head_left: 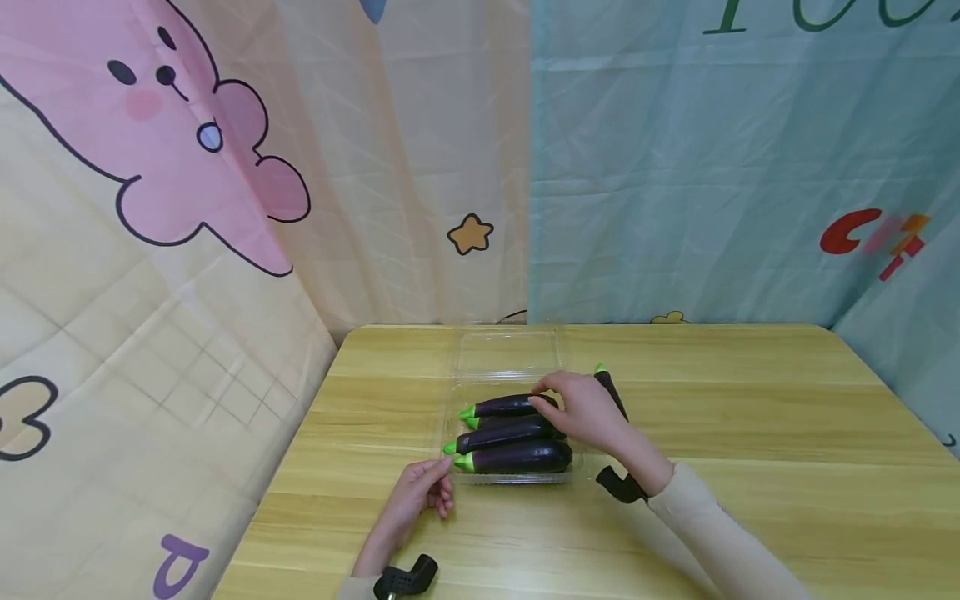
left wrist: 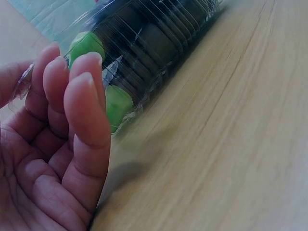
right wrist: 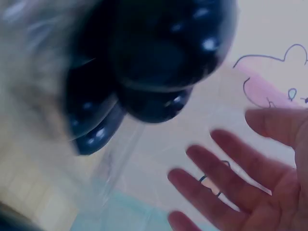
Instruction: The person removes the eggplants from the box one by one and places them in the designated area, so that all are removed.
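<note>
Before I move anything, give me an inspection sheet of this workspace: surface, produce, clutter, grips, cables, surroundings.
Surface: table, light wood grain.
Produce: four eggplants lying in a clear box, green caps toward the left; lid open at the far side.
Clutter: a dark, green-tipped thing right of the box, partly hidden by the right arm; identity unclear.
Left grip: pinching the box's edge at the near left corner.
Right grip: spread over the eggplants' right ends; no contact visible.
Cables: nothing seen.
Surroundings: printed cream cloth and blue cloth behind the table.
</note>
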`<state>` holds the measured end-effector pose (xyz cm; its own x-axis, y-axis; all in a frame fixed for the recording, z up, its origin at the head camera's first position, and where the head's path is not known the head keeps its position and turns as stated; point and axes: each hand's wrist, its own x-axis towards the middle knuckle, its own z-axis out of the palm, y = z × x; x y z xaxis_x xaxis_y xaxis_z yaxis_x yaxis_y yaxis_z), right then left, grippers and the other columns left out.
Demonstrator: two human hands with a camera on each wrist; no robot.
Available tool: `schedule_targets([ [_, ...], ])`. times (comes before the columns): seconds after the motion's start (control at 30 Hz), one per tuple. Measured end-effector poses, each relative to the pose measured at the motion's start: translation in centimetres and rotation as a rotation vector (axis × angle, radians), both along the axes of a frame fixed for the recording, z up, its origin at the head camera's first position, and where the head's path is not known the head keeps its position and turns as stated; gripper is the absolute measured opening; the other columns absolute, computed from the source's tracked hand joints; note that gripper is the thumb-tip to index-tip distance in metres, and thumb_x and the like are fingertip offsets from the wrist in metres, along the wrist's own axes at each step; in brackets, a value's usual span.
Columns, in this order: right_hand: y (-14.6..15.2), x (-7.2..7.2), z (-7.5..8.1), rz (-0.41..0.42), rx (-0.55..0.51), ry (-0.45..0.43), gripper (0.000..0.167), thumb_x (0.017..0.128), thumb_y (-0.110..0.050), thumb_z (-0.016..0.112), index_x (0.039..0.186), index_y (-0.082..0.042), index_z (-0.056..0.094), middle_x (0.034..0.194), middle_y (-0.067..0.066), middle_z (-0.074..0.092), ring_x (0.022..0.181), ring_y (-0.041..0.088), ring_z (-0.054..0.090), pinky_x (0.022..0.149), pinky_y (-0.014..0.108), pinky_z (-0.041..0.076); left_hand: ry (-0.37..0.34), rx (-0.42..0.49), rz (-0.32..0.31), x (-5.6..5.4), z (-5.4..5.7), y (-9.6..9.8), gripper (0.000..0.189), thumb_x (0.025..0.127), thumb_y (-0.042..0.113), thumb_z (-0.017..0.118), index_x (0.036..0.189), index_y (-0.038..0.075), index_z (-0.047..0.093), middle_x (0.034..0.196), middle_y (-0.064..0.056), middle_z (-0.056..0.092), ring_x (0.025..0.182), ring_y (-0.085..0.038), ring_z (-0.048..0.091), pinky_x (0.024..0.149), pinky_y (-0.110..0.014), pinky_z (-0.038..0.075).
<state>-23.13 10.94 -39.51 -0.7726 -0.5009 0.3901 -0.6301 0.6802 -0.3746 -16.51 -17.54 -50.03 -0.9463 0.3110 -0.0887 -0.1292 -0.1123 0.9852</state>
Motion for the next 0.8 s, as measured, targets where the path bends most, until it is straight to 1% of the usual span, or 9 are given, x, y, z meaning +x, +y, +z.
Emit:
schedule_targets([
  [0.13, -0.6, -0.2, 0.2, 0.150, 0.089, -0.110, 0.021, 0.094, -0.018, 0.061, 0.110, -0.006, 0.067, 0.105, 0.006, 0.067, 0.095, 0.025, 0.063, 0.082, 0.042, 0.050, -0.009, -0.001, 0.011, 0.0, -0.1, 0.0, 0.038, 0.099, 0.032, 0.049, 0.068, 0.010, 0.055, 0.062, -0.001, 0.057, 0.053, -0.011, 0.057, 0.049, -0.023, 0.048],
  [0.27, -1.2, -0.3, 0.3, 0.232, 0.197, -0.185, 0.031, 0.096, -0.021, 0.057, 0.122, -0.004, 0.061, 0.118, 0.009, 0.063, 0.106, 0.027, 0.059, 0.090, 0.044, 0.046, -0.008, -0.005, 0.014, 0.0, -0.1, 0.0, 0.038, 0.099, 0.032, 0.049, 0.068, 0.011, 0.054, 0.061, 0.000, 0.055, 0.052, -0.011, 0.056, 0.049, -0.024, 0.049],
  [0.33, -1.5, -0.3, 0.4, 0.257, 0.240, -0.212, 0.035, 0.097, -0.024, 0.056, 0.125, -0.005, 0.059, 0.121, 0.009, 0.061, 0.109, 0.026, 0.058, 0.092, 0.043, 0.045, -0.007, -0.005, 0.018, 0.0, 0.0, 0.1, 0.038, 0.099, 0.032, 0.050, 0.068, 0.011, 0.053, 0.060, 0.001, 0.055, 0.052, -0.011, 0.056, 0.049, -0.024, 0.049],
  [0.43, -1.8, -0.4, 0.3, 0.280, 0.279, -0.266, 0.038, 0.098, -0.029, 0.054, 0.128, -0.006, 0.057, 0.123, 0.010, 0.059, 0.111, 0.025, 0.057, 0.093, 0.041, 0.045, -0.008, -0.004, 0.025, 0.0, 0.1, 0.1, 0.038, 0.099, 0.031, 0.050, 0.068, 0.010, 0.053, 0.060, 0.000, 0.055, 0.051, -0.011, 0.056, 0.049, -0.024, 0.049],
  [0.53, -2.0, -0.5, 0.1, 0.287, 0.295, -0.312, 0.041, 0.098, -0.032, 0.054, 0.128, -0.006, 0.056, 0.125, 0.010, 0.059, 0.112, 0.025, 0.056, 0.093, 0.041, 0.044, 0.002, -0.001, 0.017, 0.0, 0.1, 0.1, 0.039, 0.100, 0.031, 0.049, 0.068, 0.010, 0.053, 0.060, 0.000, 0.055, 0.051, -0.011, 0.056, 0.049, -0.024, 0.048],
  [0.67, -2.1, -0.8, -0.2, 0.293, 0.324, -0.361, 0.043, 0.098, -0.036, 0.053, 0.130, -0.007, 0.055, 0.128, 0.009, 0.056, 0.118, 0.024, 0.052, 0.097, 0.040, 0.041, 0.034, 0.004, -0.005, 0.0, 0.1, 0.0, 0.038, 0.101, 0.028, 0.047, 0.068, 0.011, 0.053, 0.060, 0.002, 0.056, 0.051, -0.009, 0.056, 0.049, -0.022, 0.049],
  [0.8, -2.2, -1.3, -0.5, 0.307, 0.333, -0.397, 0.044, 0.099, -0.035, 0.051, 0.130, -0.005, 0.054, 0.129, 0.010, 0.055, 0.120, 0.025, 0.050, 0.099, 0.040, 0.040, 0.017, -0.003, 0.009, 0.0, 0.0, 0.0, 0.038, 0.100, 0.031, 0.048, 0.068, 0.011, 0.053, 0.060, 0.002, 0.055, 0.051, -0.010, 0.056, 0.049, -0.023, 0.049],
])
